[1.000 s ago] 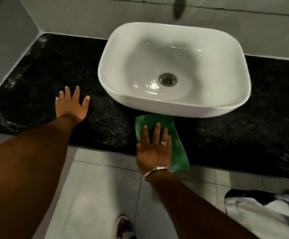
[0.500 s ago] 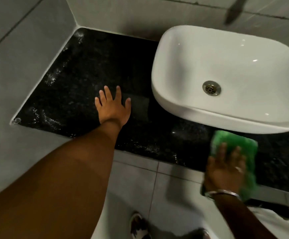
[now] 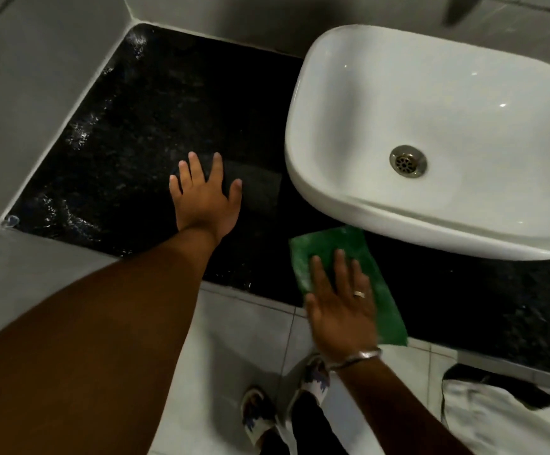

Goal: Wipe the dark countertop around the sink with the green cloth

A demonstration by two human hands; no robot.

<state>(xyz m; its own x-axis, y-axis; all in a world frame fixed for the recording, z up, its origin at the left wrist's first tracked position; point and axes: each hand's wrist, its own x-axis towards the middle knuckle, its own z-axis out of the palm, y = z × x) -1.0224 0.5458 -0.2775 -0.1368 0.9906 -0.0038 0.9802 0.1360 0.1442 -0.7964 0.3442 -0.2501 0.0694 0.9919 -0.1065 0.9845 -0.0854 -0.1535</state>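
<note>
The dark speckled countertop [image 3: 142, 133] runs from the left wall corner under a white basin [image 3: 447, 103]. A green cloth [image 3: 329, 247] lies flat on the counter's front strip, just below the basin's front left corner. My right hand [image 3: 339, 310] presses flat on the cloth with fingers spread; it wears a ring and a metal bangle. My left hand [image 3: 203, 198] rests palm down on the bare counter to the left of the basin, fingers apart, holding nothing. Wet streaks glint along the counter's left edge.
Grey tiled walls [image 3: 37, 77] close the counter at the left and back. The basin has a metal drain [image 3: 407, 160]. Below the counter edge is a light tiled floor [image 3: 234, 339] with my sandalled feet [image 3: 257, 412]. White fabric [image 3: 503, 418] lies at the lower right.
My right hand slid the green cloth to the left along the front strip, towards the basin's left corner. The view shifted left. My left hand stayed planted on the counter.
</note>
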